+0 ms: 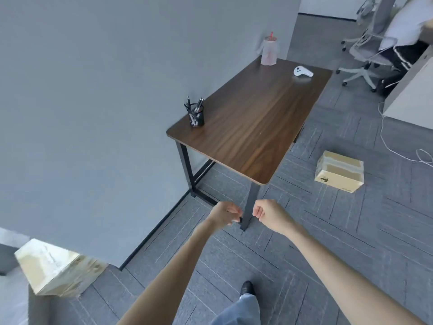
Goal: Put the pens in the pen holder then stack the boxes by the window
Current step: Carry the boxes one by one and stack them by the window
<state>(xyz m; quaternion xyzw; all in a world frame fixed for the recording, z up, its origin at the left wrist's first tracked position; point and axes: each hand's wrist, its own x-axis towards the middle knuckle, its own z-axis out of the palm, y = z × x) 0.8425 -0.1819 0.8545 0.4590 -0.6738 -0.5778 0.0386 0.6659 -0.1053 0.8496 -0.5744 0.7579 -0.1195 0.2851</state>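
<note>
Two bare hands were held out in front of the person, above the grey carpet tiles and close to the near leg of the table. The left hand had its fingers curled together, and a small dark tip showed at them beside the table leg; whether it belonged to something held could not be told. The right hand was closed into a loose fist with nothing visible in it.

On the dark wooden tabletop, near the corner by the wall, stood the black mesh pen holder with the pens upright inside it. At the far end of the table were a plastic cup with a red straw and a white controller.

One cardboard box lay on the floor to the right of the table, well apart from it. Another cardboard box sat at the lower left, near the wall's corner. A black shoe showed below.
</note>
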